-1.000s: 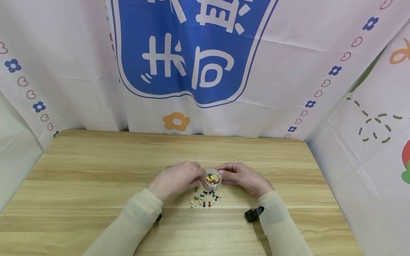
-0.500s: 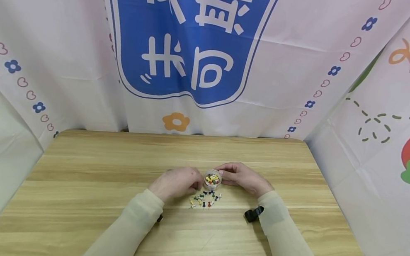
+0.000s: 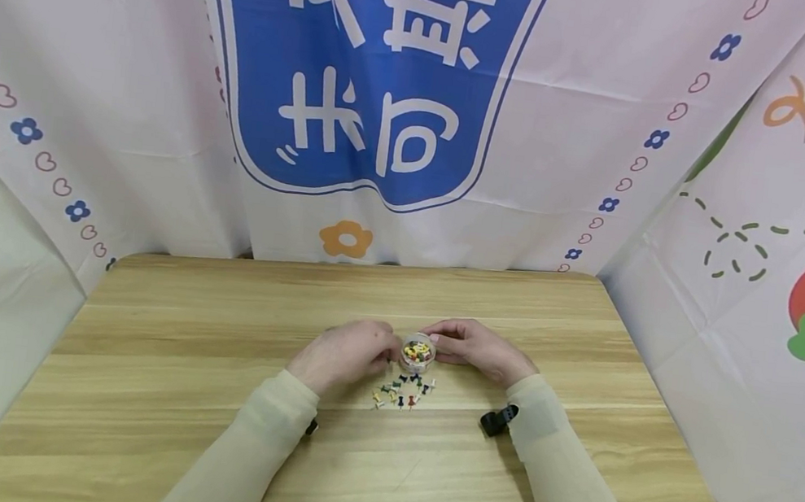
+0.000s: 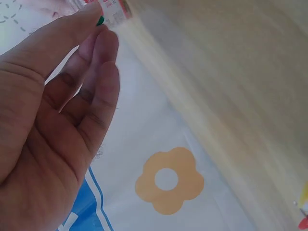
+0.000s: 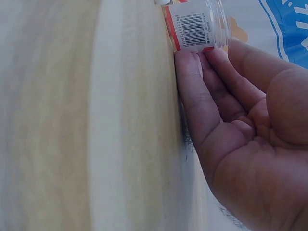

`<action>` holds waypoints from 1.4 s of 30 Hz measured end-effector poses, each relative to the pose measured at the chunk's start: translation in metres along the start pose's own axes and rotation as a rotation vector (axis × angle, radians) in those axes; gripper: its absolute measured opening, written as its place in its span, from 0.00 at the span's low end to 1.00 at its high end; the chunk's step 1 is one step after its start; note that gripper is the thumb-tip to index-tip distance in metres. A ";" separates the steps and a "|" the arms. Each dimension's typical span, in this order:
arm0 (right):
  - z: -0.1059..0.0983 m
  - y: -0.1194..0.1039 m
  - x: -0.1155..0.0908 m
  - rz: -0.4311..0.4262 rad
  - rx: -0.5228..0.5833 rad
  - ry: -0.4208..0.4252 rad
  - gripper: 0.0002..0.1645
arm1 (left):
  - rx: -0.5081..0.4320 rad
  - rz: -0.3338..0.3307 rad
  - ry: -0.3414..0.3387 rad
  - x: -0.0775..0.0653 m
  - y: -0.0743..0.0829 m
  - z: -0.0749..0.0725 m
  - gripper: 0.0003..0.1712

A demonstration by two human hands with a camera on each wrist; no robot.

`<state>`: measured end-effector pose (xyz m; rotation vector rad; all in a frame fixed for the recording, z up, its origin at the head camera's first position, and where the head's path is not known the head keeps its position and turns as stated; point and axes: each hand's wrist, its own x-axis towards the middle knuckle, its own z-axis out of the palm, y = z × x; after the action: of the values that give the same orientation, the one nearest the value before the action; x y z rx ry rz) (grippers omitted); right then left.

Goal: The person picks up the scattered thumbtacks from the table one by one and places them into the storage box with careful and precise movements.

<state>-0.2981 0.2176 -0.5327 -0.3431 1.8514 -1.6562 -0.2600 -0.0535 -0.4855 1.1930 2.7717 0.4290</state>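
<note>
A small clear plastic jar (image 3: 416, 365) of colourful push pins stands on the table, with a red-and-white barcode label (image 5: 191, 28) on its side. My right hand (image 3: 477, 347) holds the jar from its right, fingertips against the label and thumb by the rim. Just left of the jar, my left hand (image 3: 351, 352) pinches a green push pin (image 4: 100, 20) between thumb and fingers; most of that pin is hidden. Loose push pins (image 3: 400, 401) in blue, green, yellow, white and red lie on the table in front of the jar.
The wooden table (image 3: 207, 427) reaches back to a printed cloth (image 3: 549, 119), and more cloth hangs at both sides. A black strap end (image 3: 498, 419) sticks out at the right wrist.
My left hand dipped toward the loose pins, then rose back beside the jar with a green push pin from the pile's left edge. The right hand and jar have stayed put.
</note>
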 end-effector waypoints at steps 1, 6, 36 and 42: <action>0.000 0.000 0.000 0.000 0.000 0.000 0.22 | 0.001 0.005 0.013 0.000 0.000 -0.001 0.07; 0.000 -0.001 -0.001 0.001 0.003 0.003 0.22 | 0.030 0.030 0.064 0.002 0.002 -0.005 0.09; 0.000 -0.001 -0.002 0.004 0.001 -0.004 0.23 | 0.018 0.080 0.115 0.009 0.011 -0.004 0.10; -0.001 0.000 -0.002 0.003 -0.010 0.006 0.23 | 0.065 0.093 0.105 -0.001 0.011 -0.003 0.08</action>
<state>-0.2975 0.2195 -0.5322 -0.3396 1.8639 -1.6477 -0.2526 -0.0479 -0.4793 1.3558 2.8470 0.4253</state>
